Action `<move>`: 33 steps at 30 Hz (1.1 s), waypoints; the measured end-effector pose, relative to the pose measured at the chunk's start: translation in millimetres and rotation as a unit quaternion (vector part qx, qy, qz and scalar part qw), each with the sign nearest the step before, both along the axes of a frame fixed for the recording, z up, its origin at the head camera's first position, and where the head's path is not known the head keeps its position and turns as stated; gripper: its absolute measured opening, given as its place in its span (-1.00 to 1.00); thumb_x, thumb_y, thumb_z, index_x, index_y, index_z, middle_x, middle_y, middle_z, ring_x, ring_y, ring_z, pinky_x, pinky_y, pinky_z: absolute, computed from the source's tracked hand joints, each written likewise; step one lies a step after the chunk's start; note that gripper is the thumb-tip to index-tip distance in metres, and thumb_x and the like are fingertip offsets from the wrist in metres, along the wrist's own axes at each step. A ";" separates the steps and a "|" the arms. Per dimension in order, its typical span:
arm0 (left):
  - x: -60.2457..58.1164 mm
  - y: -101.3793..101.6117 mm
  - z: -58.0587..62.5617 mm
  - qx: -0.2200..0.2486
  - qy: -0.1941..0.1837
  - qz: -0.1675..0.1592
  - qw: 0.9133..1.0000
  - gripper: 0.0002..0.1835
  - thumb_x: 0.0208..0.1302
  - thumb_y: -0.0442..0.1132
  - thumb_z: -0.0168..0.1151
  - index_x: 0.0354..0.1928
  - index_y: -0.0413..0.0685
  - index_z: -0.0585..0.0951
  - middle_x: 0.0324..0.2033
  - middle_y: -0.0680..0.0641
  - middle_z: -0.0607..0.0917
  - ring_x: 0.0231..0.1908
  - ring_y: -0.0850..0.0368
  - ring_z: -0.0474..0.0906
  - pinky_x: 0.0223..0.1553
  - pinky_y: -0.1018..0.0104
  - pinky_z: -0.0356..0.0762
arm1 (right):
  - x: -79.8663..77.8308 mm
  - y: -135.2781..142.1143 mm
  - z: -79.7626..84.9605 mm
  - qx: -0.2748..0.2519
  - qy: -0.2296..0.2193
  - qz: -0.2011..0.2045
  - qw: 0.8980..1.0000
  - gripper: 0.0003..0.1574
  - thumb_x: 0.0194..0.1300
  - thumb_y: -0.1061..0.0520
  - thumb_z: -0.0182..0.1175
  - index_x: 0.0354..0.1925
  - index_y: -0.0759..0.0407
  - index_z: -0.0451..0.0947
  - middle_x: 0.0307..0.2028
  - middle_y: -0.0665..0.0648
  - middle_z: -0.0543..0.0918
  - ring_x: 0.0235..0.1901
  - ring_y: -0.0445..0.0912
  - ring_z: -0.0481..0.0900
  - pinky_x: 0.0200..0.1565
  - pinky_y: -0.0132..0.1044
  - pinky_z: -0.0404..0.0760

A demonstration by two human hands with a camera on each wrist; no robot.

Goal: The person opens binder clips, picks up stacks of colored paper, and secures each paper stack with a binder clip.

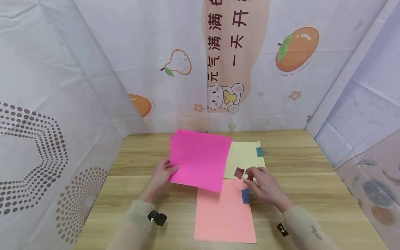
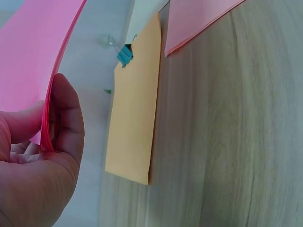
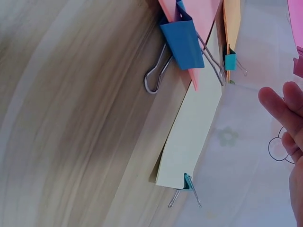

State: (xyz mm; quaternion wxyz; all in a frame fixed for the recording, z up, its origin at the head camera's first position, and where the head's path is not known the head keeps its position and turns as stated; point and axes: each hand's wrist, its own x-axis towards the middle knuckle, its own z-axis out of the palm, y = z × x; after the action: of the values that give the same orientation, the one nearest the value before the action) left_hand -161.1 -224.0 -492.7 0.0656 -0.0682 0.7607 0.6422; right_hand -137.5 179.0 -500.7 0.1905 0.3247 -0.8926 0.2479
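My left hand (image 1: 161,173) pinches the left edge of a small stack of bright magenta paper (image 1: 200,161), held up above the table. In the left wrist view the thumb lies on one face of the magenta sheets (image 2: 38,52), the fingers behind. My right hand (image 1: 264,184) holds a dark red binder clip (image 1: 239,173) by its wire handles. The clip stands just right of the magenta sheets, apart from them in the head view. Below lies a salmon-pink paper stack (image 1: 223,217) with a blue binder clip (image 1: 246,196) on its right edge.
Pale yellow paper (image 1: 247,156) with a teal binder clip (image 1: 260,151) lies farther back. Orange paper (image 2: 135,113) with another teal clip (image 2: 125,56) shows in the left wrist view; the magenta sheets hide it from the head view. Printed curtains (image 1: 175,27) surround the wooden table (image 1: 297,156).
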 end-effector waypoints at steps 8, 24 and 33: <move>2.1 8.3 -3.2 0.034 -0.004 -0.017 0.999 -0.64 0.45 -0.43 0.14 0.23 -0.34 0.46 0.05 -0.35 0.63 -0.23 0.10 0.68 -0.22 0.29 0.67 | 0.1 -4.1 3.3 -0.004 -0.025 -0.007 1.000 -0.66 0.20 0.17 0.42 -0.09 0.19 0.55 -0.40 -0.20 0.52 -0.18 -0.01 0.57 -0.22 -0.12 0.60; 5.1 16.5 -6.9 0.046 -0.004 -0.041 0.998 -0.68 0.47 -0.43 0.11 0.21 -0.22 0.46 0.12 -0.30 0.62 -0.20 0.03 0.71 -0.22 0.15 0.72 | 3.0 -6.7 6.3 -0.031 -0.114 -0.035 0.992 -0.77 0.31 0.16 0.35 -0.12 0.09 0.52 -0.35 -0.13 0.57 -0.22 -0.07 0.57 -0.32 -0.26 0.56; 6.8 15.2 -8.7 0.047 -0.007 -0.049 0.998 -0.68 0.49 -0.41 0.10 0.22 -0.21 0.45 0.12 -0.30 0.61 -0.17 0.00 0.71 -0.19 0.15 0.73 | 2.3 -6.6 10.7 -0.060 -0.220 -0.048 0.972 -0.80 0.37 0.10 0.31 -0.09 0.09 0.55 -0.32 -0.12 0.64 -0.27 -0.20 0.59 -0.27 -0.29 0.56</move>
State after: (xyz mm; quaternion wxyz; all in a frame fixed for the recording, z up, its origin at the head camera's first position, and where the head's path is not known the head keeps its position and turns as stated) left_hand -154.3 -208.8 -501.4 0.1054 -0.0320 0.7315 0.6729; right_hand -135.1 172.4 -490.0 0.0199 0.2066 -0.9107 0.3570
